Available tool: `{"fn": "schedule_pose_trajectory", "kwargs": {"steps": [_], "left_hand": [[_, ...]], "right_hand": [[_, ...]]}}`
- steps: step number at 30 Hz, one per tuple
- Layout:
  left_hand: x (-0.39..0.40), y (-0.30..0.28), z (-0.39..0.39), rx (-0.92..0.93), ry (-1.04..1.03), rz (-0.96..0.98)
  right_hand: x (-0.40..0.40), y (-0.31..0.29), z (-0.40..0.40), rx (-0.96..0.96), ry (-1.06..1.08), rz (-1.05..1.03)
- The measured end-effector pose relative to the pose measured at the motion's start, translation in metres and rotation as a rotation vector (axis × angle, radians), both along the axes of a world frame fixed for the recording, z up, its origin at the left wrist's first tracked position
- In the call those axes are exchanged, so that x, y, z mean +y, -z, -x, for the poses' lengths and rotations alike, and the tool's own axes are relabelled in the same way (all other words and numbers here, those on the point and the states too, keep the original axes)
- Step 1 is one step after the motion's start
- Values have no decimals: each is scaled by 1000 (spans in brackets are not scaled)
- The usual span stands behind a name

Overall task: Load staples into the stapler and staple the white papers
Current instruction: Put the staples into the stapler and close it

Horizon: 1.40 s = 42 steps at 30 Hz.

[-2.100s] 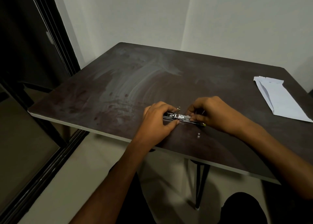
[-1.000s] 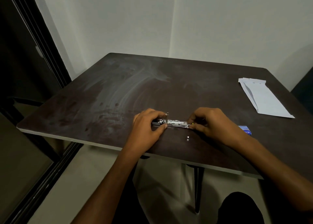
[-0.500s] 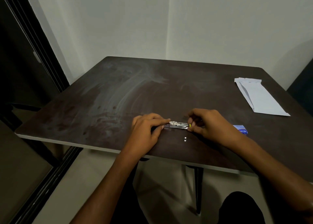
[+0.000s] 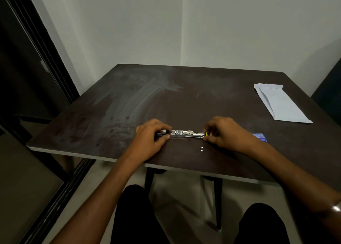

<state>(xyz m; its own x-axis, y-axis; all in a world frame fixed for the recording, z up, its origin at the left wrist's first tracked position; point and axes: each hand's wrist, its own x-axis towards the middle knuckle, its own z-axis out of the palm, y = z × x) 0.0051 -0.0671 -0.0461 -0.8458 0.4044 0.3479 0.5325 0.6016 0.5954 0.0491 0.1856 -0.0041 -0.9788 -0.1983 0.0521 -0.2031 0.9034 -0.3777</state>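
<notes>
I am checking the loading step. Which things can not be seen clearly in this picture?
- Staples inside the stapler, head view: too small and dim.
- Stapler's ends: covered by the left hand and right hand.
- Blue box: partly behind the right wrist; print unreadable.
- White papers: sheet count unclear.

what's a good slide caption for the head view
Both hands, left hand and right hand, grip the stapler on the table; white papers wait.

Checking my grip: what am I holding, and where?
The stapler, one end in each hand: left hand and right hand.
</notes>
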Motion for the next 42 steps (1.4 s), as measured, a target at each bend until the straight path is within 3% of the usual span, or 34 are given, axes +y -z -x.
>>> {"fn": "schedule_pose_trajectory", "kwargs": {"steps": [7, 16, 21, 36, 42], "left_hand": [[-23, -6, -1, -14, -27, -9], [-8, -9, -13, -169, 7, -272], [10, -13, -16, -134, 15, -371], [51, -10, -5, -40, 64, -390], [64, -8, -3, -22, 41, -413]], "right_hand": [[-3, -3, -2, -86, 71, 126], [0, 6, -4, -151, 215, 643], [-4, 9, -13, -176, 214, 830], [-20, 20, -24, -45, 58, 1054], [-19, 26, -25, -20, -97, 1008]]}}
